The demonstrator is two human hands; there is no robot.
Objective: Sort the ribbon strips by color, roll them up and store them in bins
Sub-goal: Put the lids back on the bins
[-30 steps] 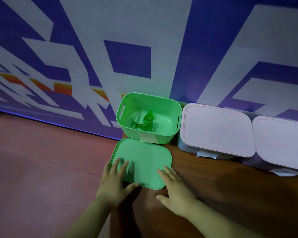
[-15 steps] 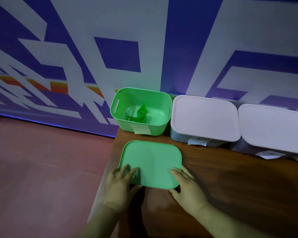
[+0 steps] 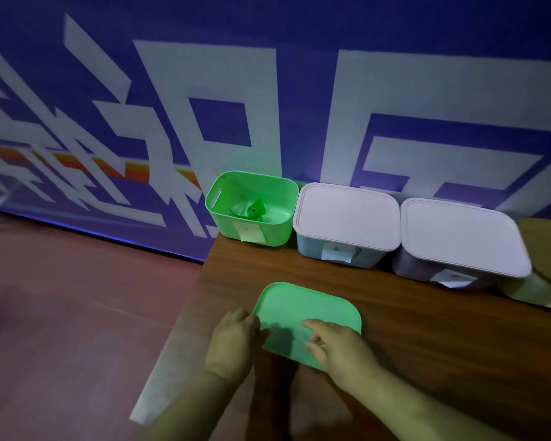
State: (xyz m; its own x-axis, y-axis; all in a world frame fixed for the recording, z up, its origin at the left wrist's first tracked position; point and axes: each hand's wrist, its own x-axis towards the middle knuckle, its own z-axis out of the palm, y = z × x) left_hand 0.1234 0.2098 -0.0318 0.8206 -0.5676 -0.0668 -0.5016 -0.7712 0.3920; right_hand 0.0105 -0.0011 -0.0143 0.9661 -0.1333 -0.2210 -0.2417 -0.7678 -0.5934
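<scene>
Your left hand [image 3: 233, 338] curls round the green lid [image 3: 312, 310] at its left edge; your right hand [image 3: 341, 348] lies bent-fingered over the near corner, grip unclear. Lift it level, square it over the green bin [image 3: 277, 232] holding the rolled green ribbon [image 3: 255, 210], then press the corners.

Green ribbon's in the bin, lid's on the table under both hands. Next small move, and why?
Probably lift the green lid toward the open green bin: left hand and right hand are at its near edge, and a rolled green ribbon already sits inside.
</scene>
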